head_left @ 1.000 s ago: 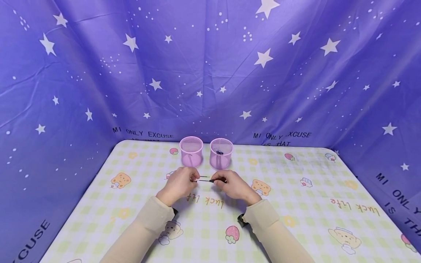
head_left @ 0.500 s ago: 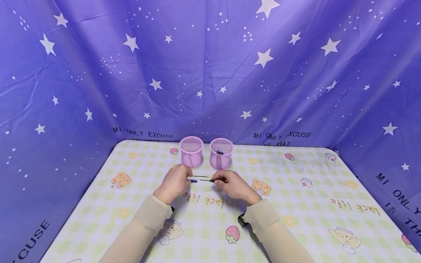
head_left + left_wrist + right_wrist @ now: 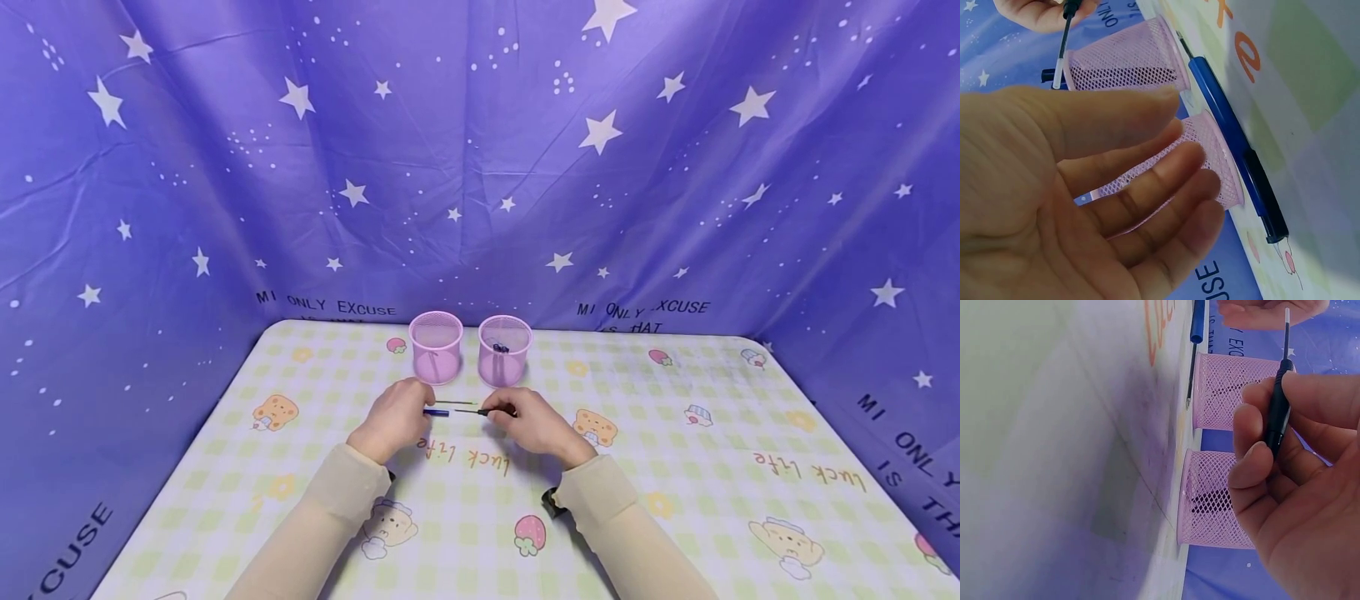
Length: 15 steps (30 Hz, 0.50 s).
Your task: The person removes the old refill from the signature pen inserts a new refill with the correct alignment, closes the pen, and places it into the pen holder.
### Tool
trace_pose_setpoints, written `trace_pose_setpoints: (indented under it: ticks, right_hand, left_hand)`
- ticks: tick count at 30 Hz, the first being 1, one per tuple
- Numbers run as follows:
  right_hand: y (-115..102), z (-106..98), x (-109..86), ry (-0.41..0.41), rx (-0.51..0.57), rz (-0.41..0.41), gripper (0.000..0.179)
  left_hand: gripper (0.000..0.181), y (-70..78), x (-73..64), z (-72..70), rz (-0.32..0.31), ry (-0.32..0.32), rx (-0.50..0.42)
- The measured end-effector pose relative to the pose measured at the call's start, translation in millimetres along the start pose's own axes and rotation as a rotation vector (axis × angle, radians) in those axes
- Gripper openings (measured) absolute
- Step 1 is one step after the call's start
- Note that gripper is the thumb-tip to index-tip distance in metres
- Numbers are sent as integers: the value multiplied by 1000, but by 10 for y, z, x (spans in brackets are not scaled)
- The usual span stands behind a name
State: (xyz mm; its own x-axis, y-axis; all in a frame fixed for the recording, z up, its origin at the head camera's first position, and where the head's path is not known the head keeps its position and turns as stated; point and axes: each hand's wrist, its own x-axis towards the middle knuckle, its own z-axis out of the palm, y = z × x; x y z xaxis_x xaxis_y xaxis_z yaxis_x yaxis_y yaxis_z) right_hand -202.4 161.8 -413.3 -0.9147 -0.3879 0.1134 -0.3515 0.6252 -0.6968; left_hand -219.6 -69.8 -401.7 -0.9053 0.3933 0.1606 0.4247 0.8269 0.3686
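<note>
Head view first: I log two round pink cups of open wire mesh; the left cup (image 3: 437, 367) is my landmark. Right cup (image 3: 513, 371) stands just beside it, with dark pieces (image 3: 501, 348) inside. Left hand (image 3: 393, 417) is in front of the landmark and slightly left; on the left wrist feed its fingers bend loosely, nothing visible between them. Smooth blue plastic barrel (image 3: 437, 412), a straight tube, lies in front of the landmark, partly under that hand; contact I cannot tell. Slim loose refill (image 3: 1191, 375) with a pointed tip shows at the barrel's open end; inside or alongside, I cannot tell. Right hand (image 3: 531, 423), in front and right of the landmark, pinches a black ribbed grip (image 3: 1277, 415) from which a thin rod (image 3: 1286, 347) with a pale end projects. Hands are apart. Checked tablecloth (image 3: 660, 462) lies under the landmark; creased star-printed curtain (image 3: 480, 167) hangs behind it.
</note>
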Motion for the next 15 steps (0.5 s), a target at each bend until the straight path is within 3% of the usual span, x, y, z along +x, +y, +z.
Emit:
trace_pose_setpoints:
  ticks: [5, 15]
  right_hand:
    - [-1, 6, -4, -6, 6, -3, 14]
    - [-5, 5, 2, -7, 9, 8, 14]
  left_hand:
    - [20, -31, 7, 10, -22, -35, -1]
    - [14, -61, 3, 45, -31, -47, 22]
